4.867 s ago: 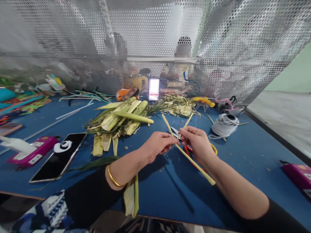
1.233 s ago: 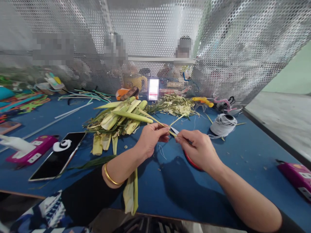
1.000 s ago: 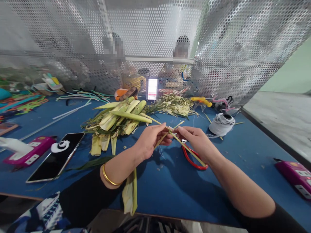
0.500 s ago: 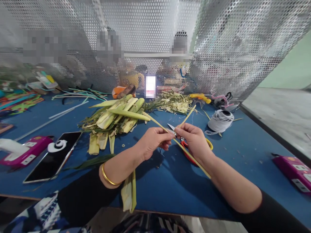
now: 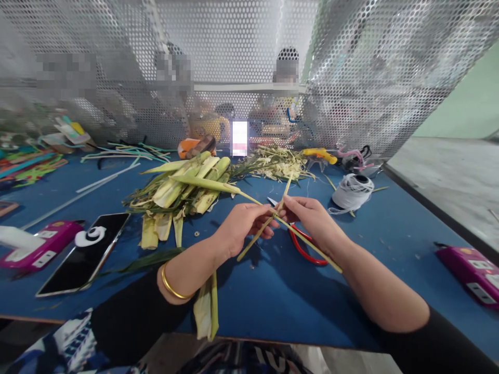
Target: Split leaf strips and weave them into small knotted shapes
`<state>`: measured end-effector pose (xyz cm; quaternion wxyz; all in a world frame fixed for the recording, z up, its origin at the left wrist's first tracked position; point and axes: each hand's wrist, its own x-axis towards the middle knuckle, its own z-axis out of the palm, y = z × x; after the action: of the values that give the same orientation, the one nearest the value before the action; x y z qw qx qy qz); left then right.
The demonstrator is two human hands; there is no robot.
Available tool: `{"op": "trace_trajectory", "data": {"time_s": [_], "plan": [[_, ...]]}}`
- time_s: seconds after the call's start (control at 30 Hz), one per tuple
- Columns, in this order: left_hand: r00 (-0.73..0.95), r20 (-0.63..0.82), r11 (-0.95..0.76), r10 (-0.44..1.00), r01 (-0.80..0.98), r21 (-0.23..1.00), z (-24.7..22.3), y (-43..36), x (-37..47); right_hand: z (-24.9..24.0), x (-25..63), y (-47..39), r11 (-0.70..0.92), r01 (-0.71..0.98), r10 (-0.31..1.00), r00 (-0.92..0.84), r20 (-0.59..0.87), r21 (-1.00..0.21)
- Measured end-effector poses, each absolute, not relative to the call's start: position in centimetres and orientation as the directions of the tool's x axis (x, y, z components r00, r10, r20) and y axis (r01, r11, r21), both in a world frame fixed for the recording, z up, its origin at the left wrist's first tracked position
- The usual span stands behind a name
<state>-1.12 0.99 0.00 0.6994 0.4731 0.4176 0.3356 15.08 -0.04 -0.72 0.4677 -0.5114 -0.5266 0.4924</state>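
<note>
Two thin leaf strips (image 5: 307, 243) cross just above the blue tabletop (image 5: 273, 301), held where they meet between both hands. The left hand (image 5: 244, 226) pinches the crossing with closed fingers, and the right hand (image 5: 310, 218) pinches it from the other side. Red-handled scissors (image 5: 307, 252) lie under the right wrist (blades mostly hidden). A heap of leaves (image 5: 187, 189) sits beyond the left hand, a spool of white string (image 5: 353, 191) off to the right, and a phone (image 5: 83, 252) well to the left.
</note>
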Motion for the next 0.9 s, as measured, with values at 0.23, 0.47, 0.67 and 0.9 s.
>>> {"op": "trace_trajectory", "data": {"time_s": [0.23, 0.47, 0.67, 0.9], "plan": [[0.315, -0.269, 0.313, 0.910, -0.097, 0.945, 0.0, 1.1, -0.9, 0.3, 16.0, -0.8, 0.018, 0.352, 0.970, -0.233, -0.069, -0.936], [0.308, -0.336, 0.393, 0.890, -0.142, 0.909, -0.3, 1.1, -0.7, 0.2, 16.5, -0.5, 0.291, 0.631, 0.945, -0.307, 0.112, -0.719], [0.332, -0.282, 0.343, 0.900, -0.142, 0.929, -0.2, 1.1, -0.8, -0.5, 16.3, -0.2, 0.244, 0.530, 0.960, -0.253, 0.124, -0.812], [0.348, -0.231, 0.228, 0.909, 0.049, 0.972, -0.7, 0.8, -0.6, -1.5, 15.1, -0.1, -0.051, -0.054, 0.995, -0.090, -0.046, -0.997]]}}
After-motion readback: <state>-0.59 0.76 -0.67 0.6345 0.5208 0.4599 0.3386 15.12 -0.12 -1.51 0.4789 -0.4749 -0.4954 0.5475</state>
